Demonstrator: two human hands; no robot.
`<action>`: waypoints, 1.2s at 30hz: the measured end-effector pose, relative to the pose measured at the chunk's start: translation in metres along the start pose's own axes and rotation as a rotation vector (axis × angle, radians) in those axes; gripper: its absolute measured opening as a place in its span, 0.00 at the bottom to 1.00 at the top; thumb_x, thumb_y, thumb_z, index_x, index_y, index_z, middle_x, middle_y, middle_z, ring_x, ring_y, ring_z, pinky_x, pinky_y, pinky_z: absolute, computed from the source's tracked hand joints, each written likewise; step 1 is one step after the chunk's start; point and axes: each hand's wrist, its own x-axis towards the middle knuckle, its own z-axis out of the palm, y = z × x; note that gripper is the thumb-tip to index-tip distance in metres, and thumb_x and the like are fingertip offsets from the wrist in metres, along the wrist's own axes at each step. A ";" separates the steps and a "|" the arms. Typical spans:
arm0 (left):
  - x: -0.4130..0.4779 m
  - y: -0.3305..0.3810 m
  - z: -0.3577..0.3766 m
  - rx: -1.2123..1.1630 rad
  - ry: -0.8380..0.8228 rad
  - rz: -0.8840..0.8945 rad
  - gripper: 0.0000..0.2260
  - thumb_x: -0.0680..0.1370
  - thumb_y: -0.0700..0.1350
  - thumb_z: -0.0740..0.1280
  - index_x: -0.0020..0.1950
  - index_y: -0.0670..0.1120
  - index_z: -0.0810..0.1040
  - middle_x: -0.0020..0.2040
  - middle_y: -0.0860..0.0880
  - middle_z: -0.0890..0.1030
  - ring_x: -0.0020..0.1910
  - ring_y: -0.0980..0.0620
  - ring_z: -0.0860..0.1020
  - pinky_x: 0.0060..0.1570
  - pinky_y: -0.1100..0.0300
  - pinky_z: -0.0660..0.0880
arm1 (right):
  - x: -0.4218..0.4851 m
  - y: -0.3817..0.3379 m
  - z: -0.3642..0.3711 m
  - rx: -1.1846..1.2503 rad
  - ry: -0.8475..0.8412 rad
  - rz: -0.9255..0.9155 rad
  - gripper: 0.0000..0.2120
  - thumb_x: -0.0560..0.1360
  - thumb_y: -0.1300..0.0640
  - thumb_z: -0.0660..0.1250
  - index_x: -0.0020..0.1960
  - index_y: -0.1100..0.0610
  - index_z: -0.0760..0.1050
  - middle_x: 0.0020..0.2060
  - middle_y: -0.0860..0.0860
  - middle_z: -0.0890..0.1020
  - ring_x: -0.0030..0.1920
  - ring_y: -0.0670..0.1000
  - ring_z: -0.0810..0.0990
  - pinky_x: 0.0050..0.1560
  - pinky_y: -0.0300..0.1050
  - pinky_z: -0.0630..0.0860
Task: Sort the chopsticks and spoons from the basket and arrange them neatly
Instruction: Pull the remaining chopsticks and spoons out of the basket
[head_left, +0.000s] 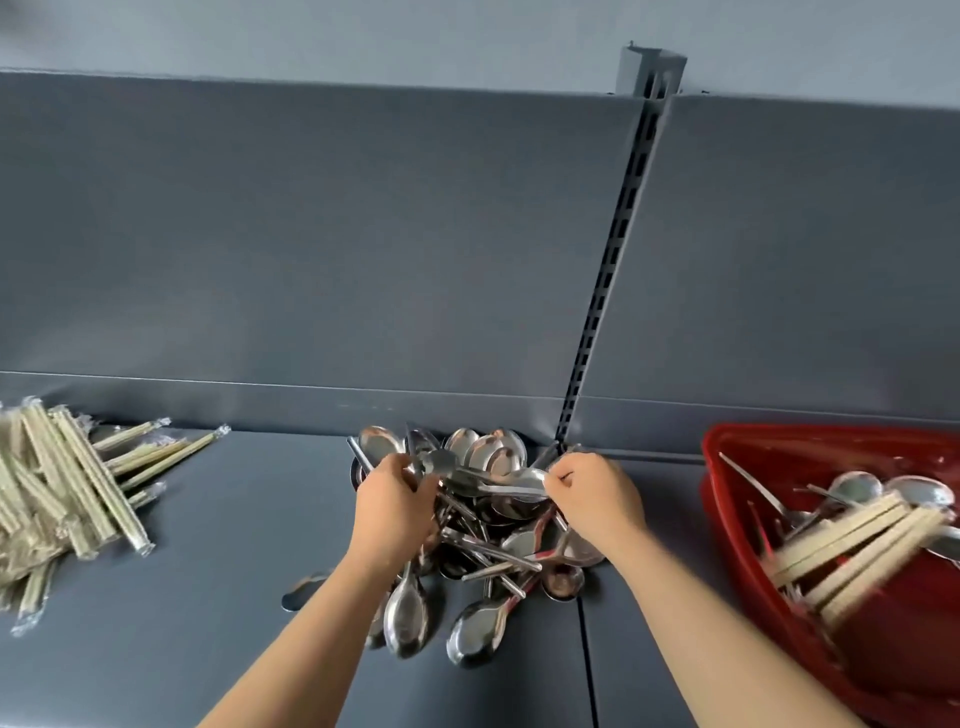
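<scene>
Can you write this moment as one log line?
left hand: holds spoons | right hand: holds spoons | chopsticks: left pile | basket: both kinds inside

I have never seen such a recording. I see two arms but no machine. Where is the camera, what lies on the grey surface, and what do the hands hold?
There is no machine: a person works with bare hands. The single picture comes from a camera worn on the head, looking forward and down. On the flat grey shelf surface lie a heap of wrapped pale wooden chopsticks at the left and a pile of shiny metal spoons in the middle. The red plastic basket at the right holds more of both, mixed. The left hand and the right hand are over the pile; the grip of each closes on a few top spoons.
</scene>
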 end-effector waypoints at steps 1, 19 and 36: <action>-0.001 -0.001 0.000 0.001 -0.003 0.029 0.05 0.77 0.44 0.67 0.44 0.44 0.74 0.34 0.49 0.78 0.33 0.53 0.75 0.33 0.64 0.66 | -0.002 0.000 0.000 -0.005 0.008 -0.006 0.09 0.74 0.52 0.64 0.40 0.54 0.79 0.33 0.48 0.82 0.38 0.52 0.79 0.36 0.44 0.75; -0.043 0.104 0.049 -0.093 -0.118 0.466 0.09 0.76 0.46 0.70 0.54 0.46 0.81 0.49 0.52 0.81 0.49 0.52 0.79 0.52 0.59 0.73 | -0.057 0.121 -0.127 0.543 0.378 0.110 0.07 0.76 0.60 0.68 0.45 0.50 0.83 0.39 0.39 0.83 0.39 0.30 0.78 0.41 0.21 0.69; -0.095 0.234 0.272 0.424 -0.662 0.595 0.12 0.71 0.47 0.71 0.53 0.48 0.80 0.47 0.50 0.82 0.48 0.48 0.80 0.47 0.57 0.76 | -0.041 0.329 -0.189 0.767 0.070 0.671 0.15 0.76 0.64 0.66 0.59 0.73 0.75 0.40 0.60 0.79 0.39 0.55 0.79 0.40 0.45 0.78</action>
